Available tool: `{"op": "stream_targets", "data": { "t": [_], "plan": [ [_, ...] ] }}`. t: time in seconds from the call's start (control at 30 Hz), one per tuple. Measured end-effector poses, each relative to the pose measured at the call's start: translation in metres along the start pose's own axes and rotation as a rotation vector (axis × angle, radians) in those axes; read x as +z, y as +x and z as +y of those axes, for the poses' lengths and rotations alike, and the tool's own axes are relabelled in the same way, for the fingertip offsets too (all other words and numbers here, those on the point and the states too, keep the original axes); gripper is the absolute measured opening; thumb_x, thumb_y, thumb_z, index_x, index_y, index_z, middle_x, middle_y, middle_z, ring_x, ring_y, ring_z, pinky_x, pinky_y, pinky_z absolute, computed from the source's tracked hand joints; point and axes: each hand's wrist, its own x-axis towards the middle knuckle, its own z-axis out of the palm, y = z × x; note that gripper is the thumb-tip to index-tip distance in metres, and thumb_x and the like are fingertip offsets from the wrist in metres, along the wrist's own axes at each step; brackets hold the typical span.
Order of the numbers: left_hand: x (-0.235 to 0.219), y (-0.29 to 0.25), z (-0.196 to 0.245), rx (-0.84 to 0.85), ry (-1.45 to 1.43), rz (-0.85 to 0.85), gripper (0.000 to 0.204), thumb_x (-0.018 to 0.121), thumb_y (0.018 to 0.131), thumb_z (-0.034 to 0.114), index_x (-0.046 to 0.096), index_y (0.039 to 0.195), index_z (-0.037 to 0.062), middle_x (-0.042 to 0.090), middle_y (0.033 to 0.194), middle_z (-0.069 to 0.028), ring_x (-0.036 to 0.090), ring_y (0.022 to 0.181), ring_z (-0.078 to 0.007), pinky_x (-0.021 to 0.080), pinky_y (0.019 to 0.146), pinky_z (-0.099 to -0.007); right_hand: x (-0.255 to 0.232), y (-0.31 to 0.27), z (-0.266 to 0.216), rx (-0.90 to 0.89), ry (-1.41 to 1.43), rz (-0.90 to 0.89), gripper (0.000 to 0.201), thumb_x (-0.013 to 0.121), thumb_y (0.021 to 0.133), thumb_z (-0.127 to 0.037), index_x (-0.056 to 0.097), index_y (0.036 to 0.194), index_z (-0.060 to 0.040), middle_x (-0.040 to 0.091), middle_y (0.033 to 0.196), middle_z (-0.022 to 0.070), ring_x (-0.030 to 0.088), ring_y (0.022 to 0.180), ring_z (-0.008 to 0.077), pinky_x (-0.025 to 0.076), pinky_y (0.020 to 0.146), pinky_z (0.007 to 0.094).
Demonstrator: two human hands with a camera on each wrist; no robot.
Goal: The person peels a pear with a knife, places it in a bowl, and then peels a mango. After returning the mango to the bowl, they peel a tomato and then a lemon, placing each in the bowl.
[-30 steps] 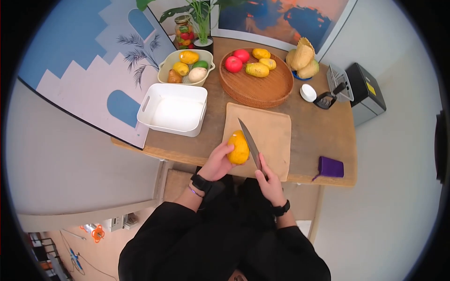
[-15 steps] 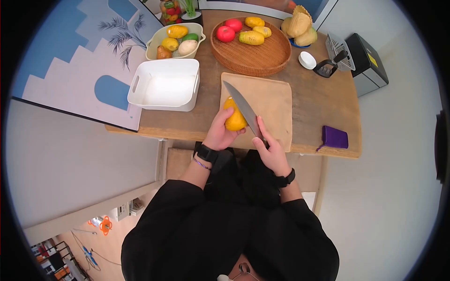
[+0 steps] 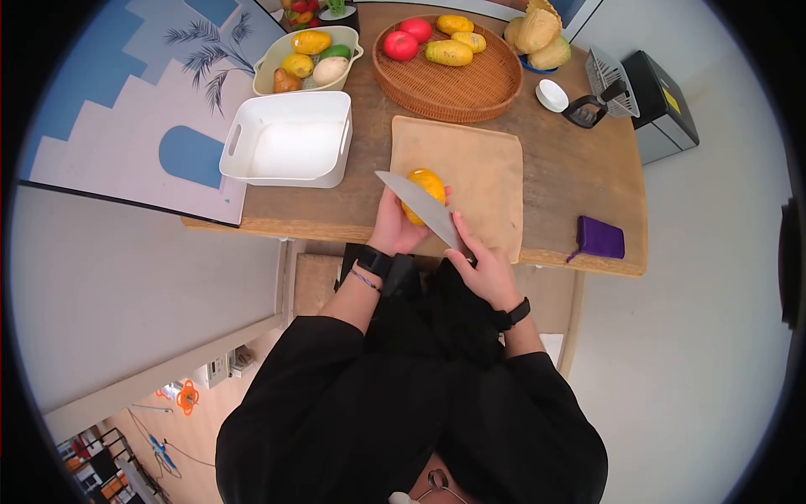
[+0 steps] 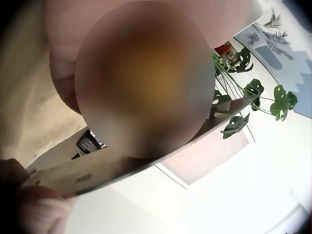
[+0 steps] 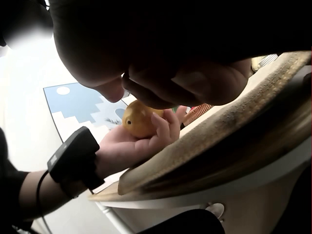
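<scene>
My left hand [image 3: 396,225] holds a yellow mango [image 3: 429,180] over the near left part of the brown cutting mat [image 3: 478,168]. In the right wrist view, fingers wrap round the mango [image 5: 139,119], and a dark stem spot shows at its end. A large kitchen knife [image 3: 416,202] is gripped by my right hand [image 3: 489,273]. Its broad blade slants across the mango in the head view, tip toward the left, hiding part of the fruit. The left wrist view shows the blade [image 4: 112,168] close along the mango, which is blurred there.
A white bin [image 3: 290,139] stands to the left, with a cream basket [image 3: 260,71] of produce behind it. A round wicker tray [image 3: 495,84] holds red and yellow produce. A white bowl [image 3: 552,96], a black-handled tool [image 3: 585,110] and a purple pouch [image 3: 600,238] lie to the right.
The knife has swung from beside the mango's right side to across it, its tip now farther left. The head view has tilted, so the table appears higher in the picture.
</scene>
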Motion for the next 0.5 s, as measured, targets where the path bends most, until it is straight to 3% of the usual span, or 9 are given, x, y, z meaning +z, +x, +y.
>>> {"op": "stream_targets", "data": {
  "t": [0.07, 0.13, 0.23, 0.37, 0.43, 0.5],
  "plan": [
    [0.006, -0.002, -0.001, -0.002, -0.026, 0.039, 0.063, 0.031, 0.109, 0.055, 0.052, 0.142, 0.0052, 0.061, 0.140, -0.0185, 0.061, 0.125, -0.0338, 0.050, 0.106, -0.0486, 0.001, -0.003, 0.003, 0.024, -0.080, -0.041, 0.068, 0.074, 0.094, -0.034, 0.047, 0.156, -0.0281, 0.074, 0.088, 0.0188, 0.071, 0.075, 0.0400, 0.058, 0.069, 0.0422],
    [0.007, -0.003, -0.001, 0.042, -0.054, -0.025, 0.063, 0.034, 0.109, 0.053, 0.051, 0.143, 0.0025, 0.062, 0.137, -0.0200, 0.060, 0.126, -0.0362, 0.050, 0.107, -0.0492, 0.004, -0.002, 0.007, -0.011, -0.087, -0.001, 0.069, 0.074, 0.094, -0.036, 0.046, 0.156, -0.0308, 0.073, 0.080, 0.0171, 0.070, 0.068, 0.0397, 0.058, 0.064, 0.0441],
    [0.002, -0.002, -0.004, 0.075, -0.155, 0.044, 0.061, 0.041, 0.107, 0.054, 0.053, 0.140, 0.0049, 0.064, 0.132, -0.0167, 0.062, 0.123, -0.0336, 0.050, 0.106, -0.0486, 0.009, -0.002, 0.014, -0.049, -0.067, 0.077, 0.069, 0.074, 0.094, -0.037, 0.045, 0.157, -0.0318, 0.072, 0.079, 0.0177, 0.069, 0.067, 0.0397, 0.057, 0.063, 0.0450],
    [-0.019, 0.010, -0.005, 0.046, -0.131, 0.055, 0.057, 0.045, 0.106, 0.054, 0.058, 0.132, 0.0054, 0.067, 0.122, -0.0169, 0.064, 0.116, -0.0329, 0.051, 0.104, -0.0490, 0.009, -0.002, 0.014, -0.044, -0.147, 0.037, 0.069, 0.073, 0.095, -0.039, 0.045, 0.157, -0.0334, 0.071, 0.075, 0.0164, 0.069, 0.063, 0.0378, 0.057, 0.060, 0.0440],
    [-0.022, 0.013, -0.008, -0.023, -0.075, -0.102, 0.056, 0.046, 0.104, 0.059, 0.063, 0.124, 0.0084, 0.071, 0.109, -0.0132, 0.069, 0.101, -0.0295, 0.056, 0.092, -0.0461, 0.006, -0.003, 0.004, -0.078, -0.269, -0.030, 0.067, 0.071, 0.096, -0.042, 0.045, 0.157, -0.0353, 0.066, 0.066, 0.0138, 0.067, 0.057, 0.0350, 0.055, 0.055, 0.0430],
    [-0.022, 0.013, -0.010, -0.018, -0.022, -0.074, 0.057, 0.046, 0.104, 0.060, 0.063, 0.122, 0.0087, 0.072, 0.105, -0.0129, 0.070, 0.095, -0.0290, 0.058, 0.087, -0.0452, 0.004, -0.001, -0.004, -0.112, -0.337, -0.038, 0.065, 0.069, 0.097, -0.044, 0.045, 0.157, -0.0361, 0.063, 0.062, 0.0125, 0.065, 0.054, 0.0335, 0.054, 0.053, 0.0423]
  ]
}}
